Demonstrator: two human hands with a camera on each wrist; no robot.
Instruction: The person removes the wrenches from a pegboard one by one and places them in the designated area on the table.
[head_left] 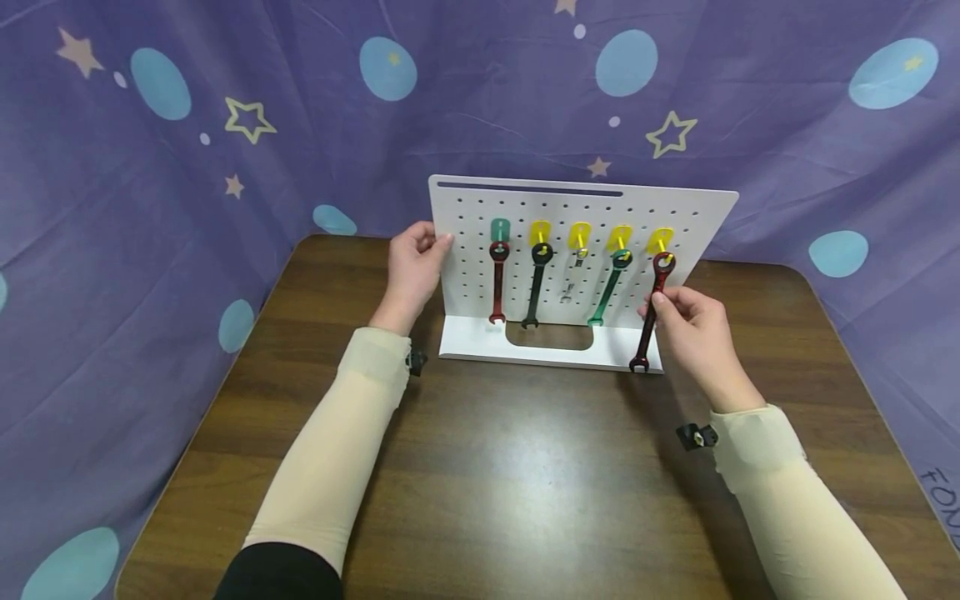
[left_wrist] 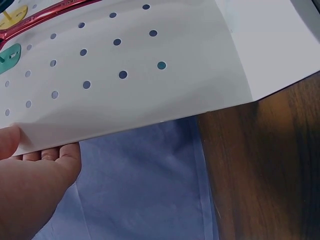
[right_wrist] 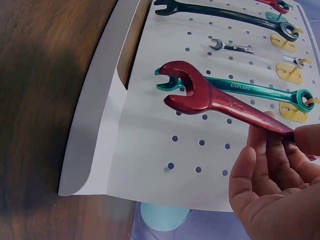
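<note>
Arms [head_left: 322,450] stretched toward far side, your left hand [head_left: 412,271] grips left edge of white pegboard [head_left: 553,275]; your right hand [head_left: 696,325], well apart, pinches rightmost red wrench [head_left: 648,329] at board's right. Wrench's long axis slants: ring end far, at yellow hook [head_left: 660,240], open end near, slightly left.

I read a blurred "EXPLOIT" on the green wrench [right_wrist: 250,88] hanging on the pegboard [right_wrist: 150,165]; right of the pegboard, "FON…" on the curtain [head_left: 480,125].
</note>
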